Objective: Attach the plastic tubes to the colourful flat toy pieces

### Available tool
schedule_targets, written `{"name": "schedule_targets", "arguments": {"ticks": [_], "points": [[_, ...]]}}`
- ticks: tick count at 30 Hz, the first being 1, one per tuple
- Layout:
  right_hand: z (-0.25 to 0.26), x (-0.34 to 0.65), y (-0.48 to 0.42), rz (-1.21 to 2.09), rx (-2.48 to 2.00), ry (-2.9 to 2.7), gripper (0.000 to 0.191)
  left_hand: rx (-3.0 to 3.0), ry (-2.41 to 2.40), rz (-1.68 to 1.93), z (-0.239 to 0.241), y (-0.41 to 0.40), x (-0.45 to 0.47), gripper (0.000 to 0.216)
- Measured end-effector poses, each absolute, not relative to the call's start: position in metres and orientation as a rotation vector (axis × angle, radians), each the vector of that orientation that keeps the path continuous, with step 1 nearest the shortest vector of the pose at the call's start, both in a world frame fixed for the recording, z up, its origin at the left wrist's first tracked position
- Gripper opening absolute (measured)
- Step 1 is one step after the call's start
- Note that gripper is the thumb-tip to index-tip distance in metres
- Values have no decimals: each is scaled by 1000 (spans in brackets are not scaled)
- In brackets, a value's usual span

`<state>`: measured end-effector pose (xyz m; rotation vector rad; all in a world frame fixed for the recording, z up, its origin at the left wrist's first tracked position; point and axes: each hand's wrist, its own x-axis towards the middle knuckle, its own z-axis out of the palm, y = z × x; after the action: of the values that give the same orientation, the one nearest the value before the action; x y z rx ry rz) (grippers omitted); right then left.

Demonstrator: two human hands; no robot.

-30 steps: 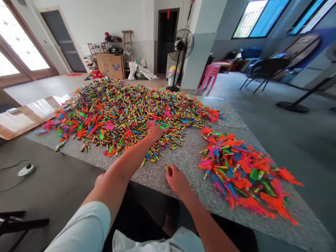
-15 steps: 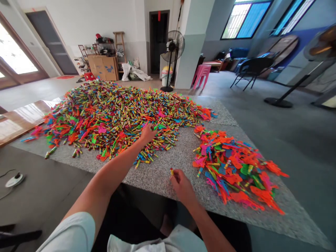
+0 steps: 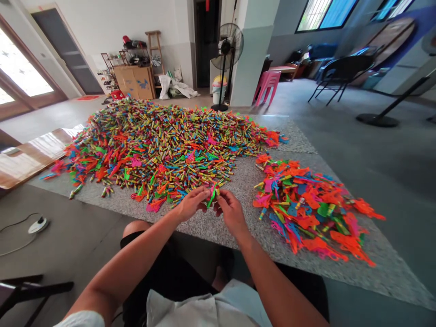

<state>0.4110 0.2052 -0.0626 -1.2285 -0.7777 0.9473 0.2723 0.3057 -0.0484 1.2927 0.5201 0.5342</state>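
Observation:
Over the front of the granite table, my two hands meet. My left hand (image 3: 195, 202) is closed, its fingertips pinching a flat green plastic piece (image 3: 210, 199); a bit of pink shows beside it. Just right of it, my right hand (image 3: 232, 210) is closed around a small yellow-banded tube (image 3: 218, 192), mostly hidden by the fingers. The tube and the green piece touch or nearly touch; I cannot tell whether they are joined. Behind my hands lies a large heap of small striped tubes (image 3: 163, 131) mixed with coloured plastic pieces.
At the right of the granite table (image 3: 247, 181) lies a smaller pile of orange, pink, blue and green plastic pieces (image 3: 308, 211) with tubes among them. Beyond the table stand a black fan (image 3: 225, 47), pink stools (image 3: 267, 86) and a cardboard box (image 3: 134, 81).
My left hand has come back from the large heap toward me, now with the green piece. My right hand has risen slightly with the tube to meet it. The view has shifted a little.

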Motion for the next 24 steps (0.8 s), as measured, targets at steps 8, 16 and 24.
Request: {"name": "schedule_targets", "arguments": {"ticks": [8, 16, 24], "points": [[-72, 425, 197, 1049, -1171, -699, 37, 1169, 692, 607, -46, 308, 273, 47], [-80, 426, 189, 995, -1198, -783, 45, 1225, 755, 675, -48, 304, 279, 40], [-76, 424, 185, 895, -1304, -874, 43, 1296, 807, 744, -45, 300, 280, 38]]}}
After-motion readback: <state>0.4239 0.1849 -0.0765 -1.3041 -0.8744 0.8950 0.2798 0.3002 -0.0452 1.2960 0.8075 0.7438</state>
